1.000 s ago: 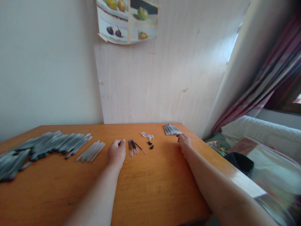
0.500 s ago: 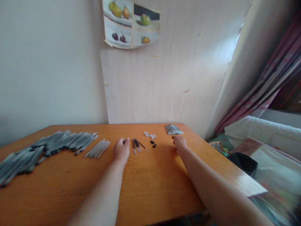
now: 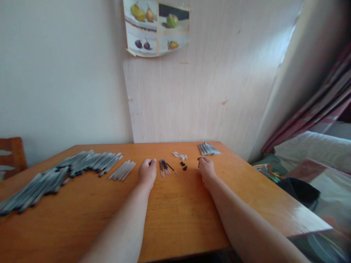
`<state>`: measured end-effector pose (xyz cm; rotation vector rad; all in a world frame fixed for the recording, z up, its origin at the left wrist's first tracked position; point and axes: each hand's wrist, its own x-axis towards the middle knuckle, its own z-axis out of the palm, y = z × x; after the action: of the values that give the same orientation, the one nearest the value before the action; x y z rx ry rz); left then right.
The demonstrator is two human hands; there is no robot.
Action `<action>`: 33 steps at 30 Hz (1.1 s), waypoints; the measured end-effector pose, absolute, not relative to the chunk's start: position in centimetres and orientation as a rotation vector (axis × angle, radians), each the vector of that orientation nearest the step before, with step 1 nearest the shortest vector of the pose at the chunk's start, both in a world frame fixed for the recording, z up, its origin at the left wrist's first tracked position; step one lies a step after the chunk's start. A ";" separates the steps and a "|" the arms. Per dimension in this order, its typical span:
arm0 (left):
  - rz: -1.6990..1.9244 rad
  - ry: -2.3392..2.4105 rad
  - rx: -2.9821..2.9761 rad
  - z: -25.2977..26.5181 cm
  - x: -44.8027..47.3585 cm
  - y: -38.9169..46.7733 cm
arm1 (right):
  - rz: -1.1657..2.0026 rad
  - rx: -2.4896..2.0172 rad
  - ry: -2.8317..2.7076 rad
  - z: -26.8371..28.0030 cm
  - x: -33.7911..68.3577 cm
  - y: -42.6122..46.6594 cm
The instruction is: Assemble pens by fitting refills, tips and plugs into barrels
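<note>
OK, from my end I've got both hands out over the orange-brown bench [image 3: 175, 219]. The left grip [image 3: 147, 174] is curled in; a dark spot shows btwn thumb & fingers, but I can't tell if that's a held part or just shadow. The right grip [image 3: 206, 169] has its fingers bent in close tog.; too small for me to tell if they're pinching anything.

Btwn the two, just right of the left one, lie some thin refills [image 3: 164, 167], most in a tight bunch, w/ one slanting off to the right. Further right I get small black bits [image 3: 185, 168], & just far of them a loose scatter of white bits [image 3: 181, 156]. Pale tubes [image 3: 123, 170] lie side by side, near the left grip on its left. Nr the far right corner there's a fan of grey pens [image 3: 208, 149], apart from the right grip. On the left, a big heap of dark-tipped pens [image 3: 95, 160] runs from far to near in overlapping bunches.

Bkgd: a pale panel [image 3: 181, 102] w/ fruit paintings [image 3: 157, 31] stands past the far edge; chair [image 3: 19, 153] far left; curtain [image 3: 315, 102], bed [image 3: 315, 146] & black container [image 3: 298, 190] on the right.
</note>
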<state>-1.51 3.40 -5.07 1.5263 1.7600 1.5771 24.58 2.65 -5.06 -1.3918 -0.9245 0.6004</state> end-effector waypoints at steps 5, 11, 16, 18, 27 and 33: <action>1.601 1.714 1.486 -4.7 -1.3 3.0 | 0.555 -1.465 -0.995 -5.5 24.3 3.0; 1.614 1.723 1.481 -4.6 -1.3 2.8 | 0.516 -1.527 -1.087 -5.9 24.1 3.4; 1.611 1.726 1.499 -4.7 -1.5 2.6 | 0.488 -1.555 -1.152 -6.2 24.3 4.1; 1.619 1.711 1.494 -4.7 -1.6 2.4 | 0.479 -1.563 -1.171 -6.3 24.3 4.4; 1.610 1.991 1.535 -3.8 -3.8 2.3 | 0.471 -1.595 -1.212 -6.3 24.3 4.4; 1.360 2.263 1.570 -3.0 -5.6 2.0 | 0.471 -1.597 -1.243 -5.8 24.2 3.7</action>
<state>-5.61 2.02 -2.96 1.5697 2.2627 1.3602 24.20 3.67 -5.82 -1.5973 -1.2428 0.4713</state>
